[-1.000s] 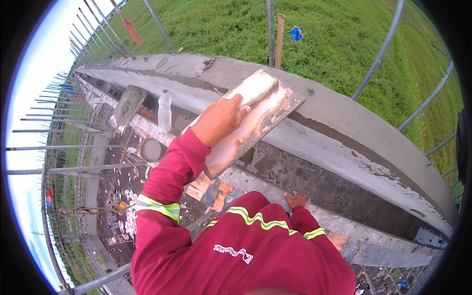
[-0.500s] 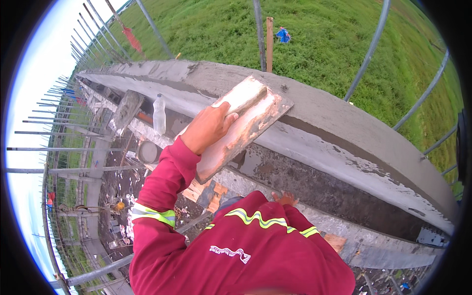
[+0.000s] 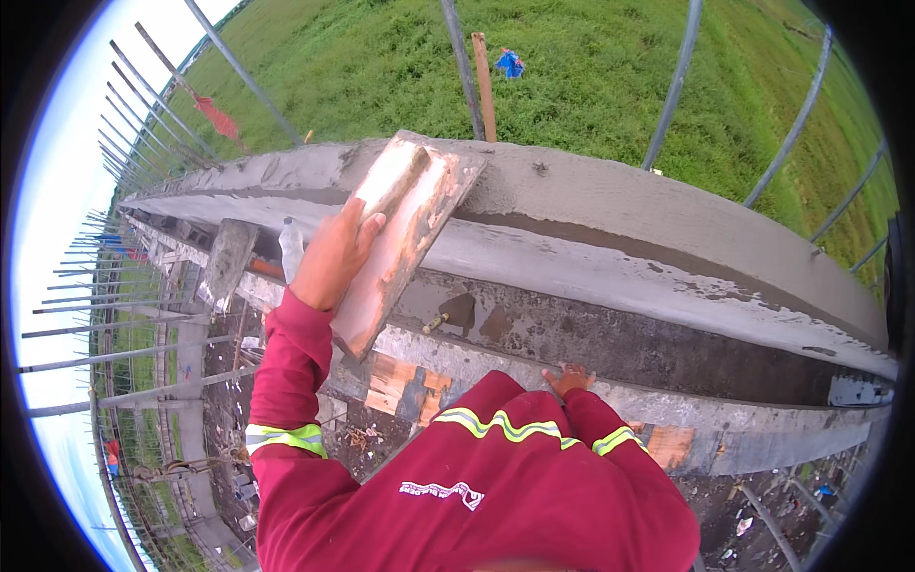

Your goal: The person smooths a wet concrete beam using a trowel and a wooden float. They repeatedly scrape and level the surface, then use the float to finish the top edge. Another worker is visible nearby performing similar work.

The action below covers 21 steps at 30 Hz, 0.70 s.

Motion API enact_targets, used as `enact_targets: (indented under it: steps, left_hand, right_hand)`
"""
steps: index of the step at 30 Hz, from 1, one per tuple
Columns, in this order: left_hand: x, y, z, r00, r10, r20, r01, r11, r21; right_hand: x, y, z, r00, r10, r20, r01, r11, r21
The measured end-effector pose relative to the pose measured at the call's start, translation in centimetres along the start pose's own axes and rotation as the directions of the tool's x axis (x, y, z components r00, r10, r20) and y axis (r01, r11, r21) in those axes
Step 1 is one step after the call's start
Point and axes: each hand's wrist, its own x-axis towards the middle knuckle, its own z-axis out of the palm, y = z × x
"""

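My left hand (image 3: 335, 250) is closed round the handle of a plastering float (image 3: 389, 246), a rectangular board smeared with pale, dried mortar. The float's far end lies over the grey wet-mortared top of a low curved wall (image 3: 610, 200); its near end reaches across the channel behind that wall. Whether its underside touches the mortar is hidden. My right hand (image 3: 569, 379) rests with fingers apart on the near concrete ledge (image 3: 515, 362) of the channel. What looks like a small trowel (image 3: 457, 313) with a yellowish handle lies on the damp channel floor.
A clear plastic bottle (image 3: 291, 250) stands left of my left wrist, near a mortar-covered board (image 3: 229, 262). Metal poles (image 3: 674, 86) rise beyond the wall, before a grassy field (image 3: 591, 86). Below the ledge, at lower left, lies ground strewn with debris (image 3: 367, 434).
My left hand has carried the float leftward along the wall top. The trowel-like tool has come into fuller view, and more of my right hand shows on the ledge. The view has shifted slightly.
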Motion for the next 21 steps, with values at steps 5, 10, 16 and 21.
enact_targets:
  steps: [5,10,16,21]
  left_hand:
    - [7.3,-0.6,2.6,0.980,0.196,0.024,-0.196,0.980,0.031]
    - [6.5,-2.4,5.3,0.978,0.205,0.045,-0.206,0.978,0.015]
    - [-0.1,-8.9,0.1,0.997,-0.016,-0.073,0.023,0.995,0.102]
    - [-6.7,-7.9,3.1,0.836,-0.461,-0.299,0.246,0.800,-0.547]
  right_hand:
    - [0.0,0.4,0.5,0.998,-0.007,-0.063,0.007,1.000,0.004]
    - [0.4,0.8,0.9,0.994,-0.047,-0.097,0.045,0.999,-0.022]
    - [0.8,0.9,0.8,0.999,-0.021,-0.038,0.020,0.999,-0.043]
    - [0.8,1.2,-0.2,0.994,-0.057,0.098,0.059,0.998,-0.018]
